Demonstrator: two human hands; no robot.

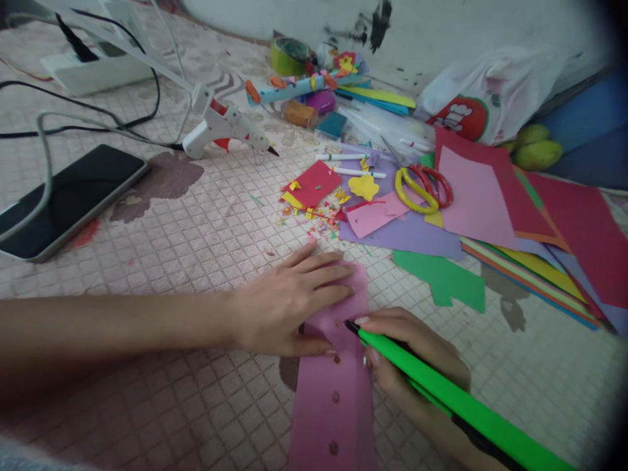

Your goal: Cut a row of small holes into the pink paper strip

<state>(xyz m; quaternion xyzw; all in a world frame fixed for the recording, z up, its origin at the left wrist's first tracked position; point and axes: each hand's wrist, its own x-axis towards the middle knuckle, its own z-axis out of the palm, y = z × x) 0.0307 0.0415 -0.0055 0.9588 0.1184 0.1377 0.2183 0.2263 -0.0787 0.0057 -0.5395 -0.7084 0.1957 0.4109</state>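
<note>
A long pink paper strip (318,418) lies on the patterned cloth, with several small dark round spots in a line down it. My left hand (289,301) rests flat across its upper part, fingers spread, thumb beside one of the spots. A bright green tool (441,386) with a black tip is gripped in my right hand (417,360), to the right of the strip. Its tip is over the paper near the uppermost visible spot; whether it touches is unclear.
A white glue gun (216,127) and a phone (73,196) lie at the left. Paper scraps, scissors (417,190), a green paper piece (446,278) and stacked coloured sheets (583,242) lie ahead and right. A plastic bag (490,91) stands by the wall.
</note>
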